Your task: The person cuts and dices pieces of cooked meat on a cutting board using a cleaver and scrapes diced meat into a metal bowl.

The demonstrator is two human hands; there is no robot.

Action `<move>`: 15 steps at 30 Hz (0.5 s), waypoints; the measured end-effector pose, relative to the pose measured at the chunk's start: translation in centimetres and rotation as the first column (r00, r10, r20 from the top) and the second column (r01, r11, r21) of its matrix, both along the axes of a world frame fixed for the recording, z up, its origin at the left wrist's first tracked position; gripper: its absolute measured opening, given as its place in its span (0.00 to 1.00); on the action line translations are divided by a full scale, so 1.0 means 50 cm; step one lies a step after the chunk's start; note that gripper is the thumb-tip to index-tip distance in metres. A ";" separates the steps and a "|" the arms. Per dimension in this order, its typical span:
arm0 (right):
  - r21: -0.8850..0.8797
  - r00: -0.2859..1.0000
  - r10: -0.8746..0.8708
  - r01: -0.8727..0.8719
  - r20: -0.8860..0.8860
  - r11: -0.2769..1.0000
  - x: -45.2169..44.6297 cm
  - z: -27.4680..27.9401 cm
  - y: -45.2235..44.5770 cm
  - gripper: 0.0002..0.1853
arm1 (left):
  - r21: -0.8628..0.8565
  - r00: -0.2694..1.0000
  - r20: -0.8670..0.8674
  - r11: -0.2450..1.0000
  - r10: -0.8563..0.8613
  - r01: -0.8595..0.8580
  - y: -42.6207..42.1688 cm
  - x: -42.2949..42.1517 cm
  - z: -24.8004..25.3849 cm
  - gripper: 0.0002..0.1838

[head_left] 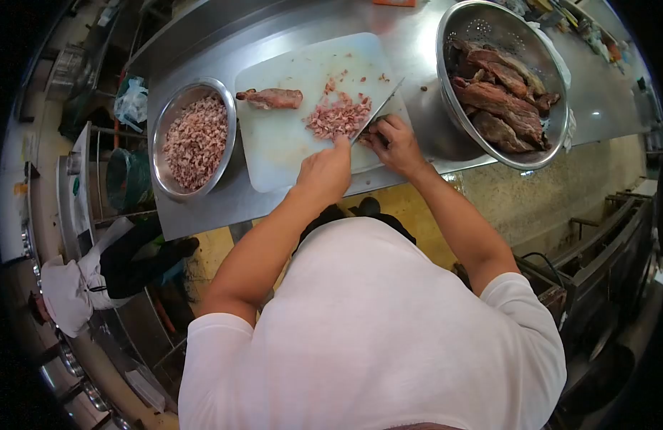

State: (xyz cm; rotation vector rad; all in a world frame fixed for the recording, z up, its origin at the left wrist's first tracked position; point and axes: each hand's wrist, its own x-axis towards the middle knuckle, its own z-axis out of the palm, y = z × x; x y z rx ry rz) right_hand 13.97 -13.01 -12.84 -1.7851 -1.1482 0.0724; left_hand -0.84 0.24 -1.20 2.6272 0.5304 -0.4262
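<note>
Mid-chop, lefty knife grip, looks like
Left to right: one bowl (234, 118) of minced bits (197, 143) (way too many to count), then one board (274, 150) on the worktop (410, 43) with one chunk (277, 99) and one loose pile (338, 116), plus strays. Left hand (325, 172) is clenched round one knife (380, 106), right hand (397, 147) seems to be pinching a dark scrap (367, 138) beside the blade. I'd say it's cutting meat small; the next cut calls for tucked fingertips and a steady scrap. Far right, one colander (478, 29) holds several big strips (500, 107), overlapping, so can't tell exactly how many.
</note>
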 end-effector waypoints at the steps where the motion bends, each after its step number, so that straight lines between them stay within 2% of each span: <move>1: -0.001 1.000 -0.007 0.007 0.027 1.000 -0.001 0.002 -0.005 0.08 | -0.004 1.000 0.003 1.000 0.002 -0.002 0.004 0.005 0.002 0.12; 5: 0.038 0.999 -0.033 0.032 0.026 0.999 0.000 -0.014 -0.005 0.08 | -0.021 0.998 -0.052 0.999 -0.036 0.035 0.008 -0.018 0.046 0.13; 7: 0.019 1.000 -0.022 0.022 0.015 1.000 -0.001 -0.023 -0.007 0.07 | -0.049 0.995 -0.100 0.999 -0.022 0.017 -0.002 -0.024 0.031 0.12; 10: -0.014 0.999 0.020 -0.020 -0.029 1.000 0.010 -0.015 -0.012 0.07 | -0.002 0.998 -0.056 1.000 0.028 -0.028 0.005 0.018 -0.030 0.11; 12: -0.038 0.999 0.040 -0.040 0.008 0.998 0.010 0.005 -0.029 0.08 | 0.010 0.994 0.107 1.000 -0.018 0.017 0.019 0.030 -0.037 0.11; 13: -0.055 0.998 0.045 -0.044 0.032 0.998 0.010 0.014 -0.033 0.09 | 0.012 0.994 0.109 1.000 -0.018 0.017 0.018 0.027 -0.001 0.11; 15: -0.060 0.997 0.053 -0.049 0.052 0.997 0.009 0.013 -0.036 0.10 | -0.006 0.998 -0.035 0.999 -0.046 0.046 -0.001 -0.001 0.062 0.11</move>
